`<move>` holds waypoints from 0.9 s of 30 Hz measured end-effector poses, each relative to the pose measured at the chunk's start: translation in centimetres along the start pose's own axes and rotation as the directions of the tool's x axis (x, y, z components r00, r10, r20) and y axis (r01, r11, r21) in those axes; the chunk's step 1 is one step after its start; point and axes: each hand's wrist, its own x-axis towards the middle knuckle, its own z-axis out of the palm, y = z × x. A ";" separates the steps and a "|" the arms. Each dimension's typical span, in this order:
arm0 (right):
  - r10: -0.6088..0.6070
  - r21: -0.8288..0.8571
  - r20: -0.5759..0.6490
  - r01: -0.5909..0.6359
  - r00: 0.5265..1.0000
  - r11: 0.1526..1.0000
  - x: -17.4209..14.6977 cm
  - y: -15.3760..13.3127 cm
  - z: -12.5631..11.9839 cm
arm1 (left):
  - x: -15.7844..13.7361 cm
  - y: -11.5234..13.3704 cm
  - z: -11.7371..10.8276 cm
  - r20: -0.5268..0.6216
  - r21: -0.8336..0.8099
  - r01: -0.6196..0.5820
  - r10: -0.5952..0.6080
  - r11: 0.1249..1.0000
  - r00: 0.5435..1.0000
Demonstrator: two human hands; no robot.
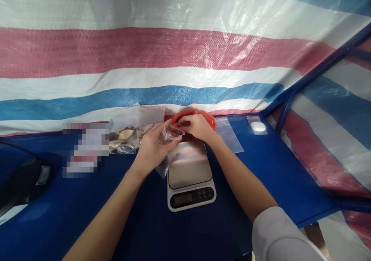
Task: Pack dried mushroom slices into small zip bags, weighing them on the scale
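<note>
My left hand (151,145) is closed round a clear plastic bag (171,132), whose mouth gapes toward my right hand. The bag's lower end hangs at the left edge of a white kitchen scale (189,168) with a steel plate and a dark display. Beside the bag's mouth, my right hand (197,126) has its fingers bent together over a red plastic bag (209,118). What those fingers hold, if anything, is hidden. Behind my left hand lie clear bags of dried sliced mushrooms (125,134).
A flat clear bag (230,135) lies right of the red bag. Farther right is a small packet with a white oval object (257,127). A black device (27,179) sits on the blue table (275,176) at left. Striped sheeting (174,48) hangs behind, with a blue frame at right.
</note>
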 end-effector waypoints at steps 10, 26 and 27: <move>0.040 0.490 -0.061 -0.005 0.997 0.871 -2.4 -1.4 -4.2 | 0.1 0.7 0.0 0.025 -0.009 -0.058 0.058 0.998 0.998; -0.147 0.088 0.003 0.147 0.989 0.985 -3.7 -5.8 -3.4 | -0.2 2.0 0.6 0.094 -0.088 -0.126 0.134 0.988 0.986; -0.151 0.076 0.004 0.151 0.988 0.986 -3.8 -5.9 -3.4 | -0.2 1.9 0.6 0.092 -0.092 -0.129 0.137 0.987 0.986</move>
